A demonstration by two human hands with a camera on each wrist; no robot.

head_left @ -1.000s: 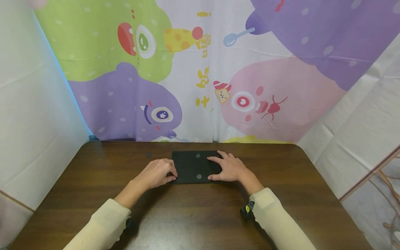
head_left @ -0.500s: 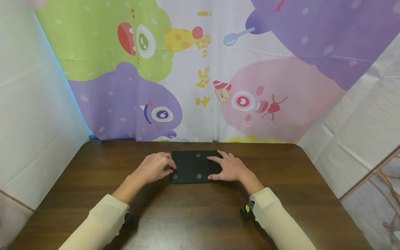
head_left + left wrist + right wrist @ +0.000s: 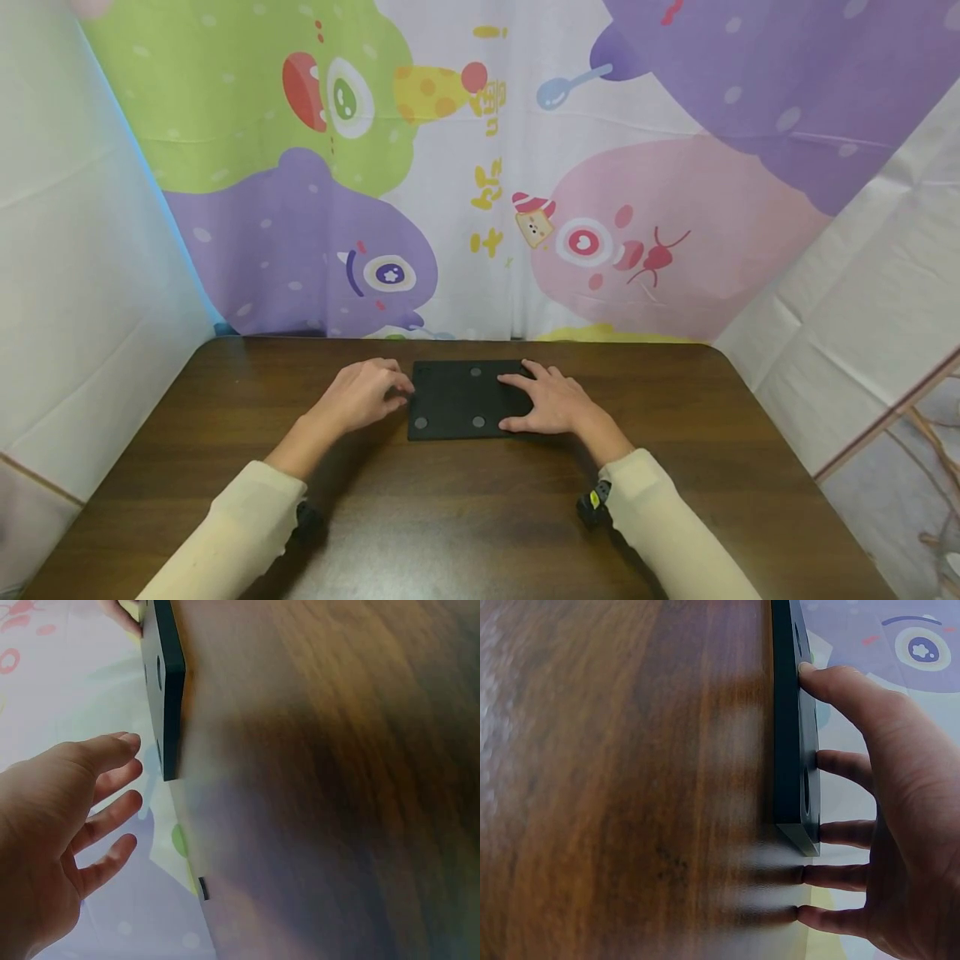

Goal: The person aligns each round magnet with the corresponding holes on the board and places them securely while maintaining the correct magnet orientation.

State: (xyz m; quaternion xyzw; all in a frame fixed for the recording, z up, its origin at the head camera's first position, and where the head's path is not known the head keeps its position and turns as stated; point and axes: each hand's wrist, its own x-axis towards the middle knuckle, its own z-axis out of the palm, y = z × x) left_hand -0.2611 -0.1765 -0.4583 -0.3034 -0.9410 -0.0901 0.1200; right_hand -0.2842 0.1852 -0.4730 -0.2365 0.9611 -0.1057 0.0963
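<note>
A flat black rectangular board [image 3: 450, 400] lies near the back of the table. Grey round discs sit on its face, among them a front-left disc [image 3: 421, 423] and a front-middle disc [image 3: 478, 422]. My left hand [image 3: 365, 395] hovers just beyond the board's left edge, fingers loosely bent and holding nothing. With fingers spread, my right hand [image 3: 553, 402] rests on the board's right end; in the right wrist view its thumb [image 3: 832, 682] touches the board, while two fingers reach past its end to the table. A small thin black piece [image 3: 203, 888] lies on the table beyond the left hand.
The brown wooden table [image 3: 480, 508] has its back edge against a printed cartoon curtain [image 3: 480, 292]. White cloth walls close off the left and right sides.
My left hand has lifted off the board's front-left corner and moved back and left, uncovering the disc there. It now hides the small dark disc on the table. The right hand stays put.
</note>
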